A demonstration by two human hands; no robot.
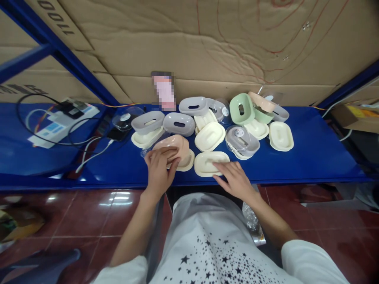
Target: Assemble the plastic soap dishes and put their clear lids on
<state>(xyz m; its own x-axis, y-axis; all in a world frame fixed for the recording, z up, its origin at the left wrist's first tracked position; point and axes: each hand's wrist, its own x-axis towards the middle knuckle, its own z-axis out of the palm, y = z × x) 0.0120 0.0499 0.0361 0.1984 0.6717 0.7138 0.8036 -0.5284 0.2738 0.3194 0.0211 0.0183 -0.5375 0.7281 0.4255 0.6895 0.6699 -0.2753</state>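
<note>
Left hand (161, 163): fingers half bent over pink oval dish (181, 145), near front edge of blue bench (308, 167); cannot tell if hand grips dish. Right hand (237, 179): partly open, thumb apart from fingers, fingertips on cream oval dish (204, 162), which lies flat by front edge, about middle of bench. Behind these, grey slotted dish (173, 118); green slotted dish (235, 103), tilted, toward back edge, right of middle.

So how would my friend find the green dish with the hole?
Look at the blue table by the cardboard. At the back of the pile, just right of the middle, a green dish shows its dark hole. The other green one sits under a peach dish.
</note>
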